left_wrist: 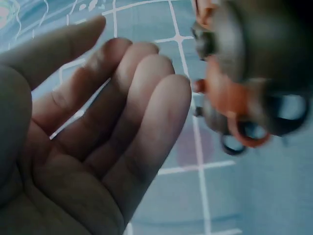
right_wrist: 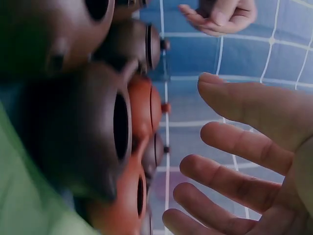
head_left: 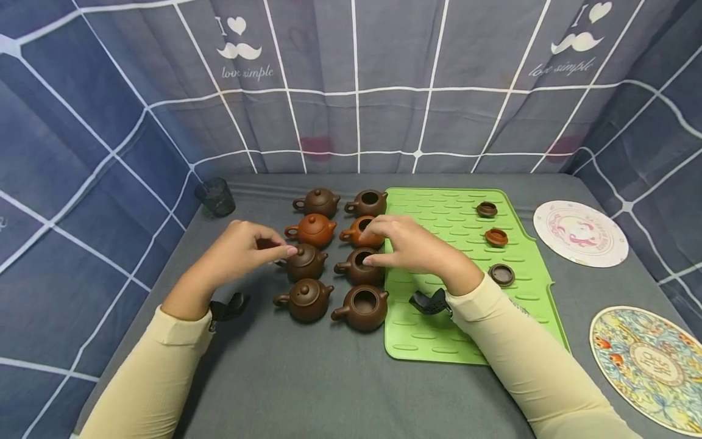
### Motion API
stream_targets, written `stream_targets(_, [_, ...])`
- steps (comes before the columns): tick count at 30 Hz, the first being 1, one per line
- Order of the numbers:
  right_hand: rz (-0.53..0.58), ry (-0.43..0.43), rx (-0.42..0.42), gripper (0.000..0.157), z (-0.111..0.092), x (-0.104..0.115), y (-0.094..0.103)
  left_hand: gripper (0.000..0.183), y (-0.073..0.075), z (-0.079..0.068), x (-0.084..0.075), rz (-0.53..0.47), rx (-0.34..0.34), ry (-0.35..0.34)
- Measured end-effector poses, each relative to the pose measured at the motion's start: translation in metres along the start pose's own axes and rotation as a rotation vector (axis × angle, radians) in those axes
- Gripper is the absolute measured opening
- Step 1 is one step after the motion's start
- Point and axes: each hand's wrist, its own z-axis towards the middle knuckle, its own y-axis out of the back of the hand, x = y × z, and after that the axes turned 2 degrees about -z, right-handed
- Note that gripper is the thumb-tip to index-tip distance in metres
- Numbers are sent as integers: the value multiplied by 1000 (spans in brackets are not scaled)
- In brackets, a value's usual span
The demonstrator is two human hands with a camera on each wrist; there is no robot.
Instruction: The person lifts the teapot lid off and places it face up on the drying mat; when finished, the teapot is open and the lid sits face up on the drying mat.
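Observation:
Two columns of small clay teapots stand between the hands. Those on the left wear lids, among them a dark brown teapot (head_left: 303, 263) and an orange-red teapot (head_left: 311, 230). On the right they are lidless, such as the front brown teapot (head_left: 359, 311) and an orange one (right_wrist: 129, 196). My left hand (head_left: 233, 250) hovers beside the lidded column, thumb overlapping a brown pot's knob in the head view; the left wrist view shows relaxed fingers (left_wrist: 164, 105) holding nothing. Over the lidless pots hangs my right hand (head_left: 408, 247), its fingers spread and apart from them in the right wrist view.
A green mat (head_left: 439, 335) lies right of the pots, carrying a dark brown lid (head_left: 486, 210), an orange lid (head_left: 496, 238) and another brown lid (head_left: 501, 275). Farther right are a pink-and-white round mat (head_left: 581, 233) and a floral one (head_left: 652, 366). A dark cup (head_left: 216, 197) stands back left.

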Motion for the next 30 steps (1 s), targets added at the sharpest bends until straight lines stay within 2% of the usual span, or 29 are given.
stream_targets(4, [19, 42, 15, 35, 7, 12, -10, 17, -8, -22, 18, -110, -33, 45])
stream_targets(7, [36, 58, 23, 35, 12, 20, -16, 22, -14, -33, 29, -193, -47, 79])
stream_targets(11, [73, 80, 33, 36, 18, 33, -25, 33, -23, -42, 42, -254, -16, 106])
stream_targets(14, [78, 112, 53, 35, 24, 43, -35, 34, -30, -47, 50, -318, 28, 107])
stream_targets(18, [35, 118, 114, 35, 31, 56, -50, 36, -37, -50, 58, -422, 86, 70])
stream_targets(23, [-33, 85, 172, 43, 31, 65, -63, 35, -46, -50, 65, -471, 98, -18])
stream_targets(26, [-51, 96, 163, 45, 30, 66, -68, 29, -48, -50, 67, -450, 105, -58])
stream_targets(30, [-46, 144, 126, 39, 32, 67, -75, 19, -51, -51, 68, -412, 109, -101])
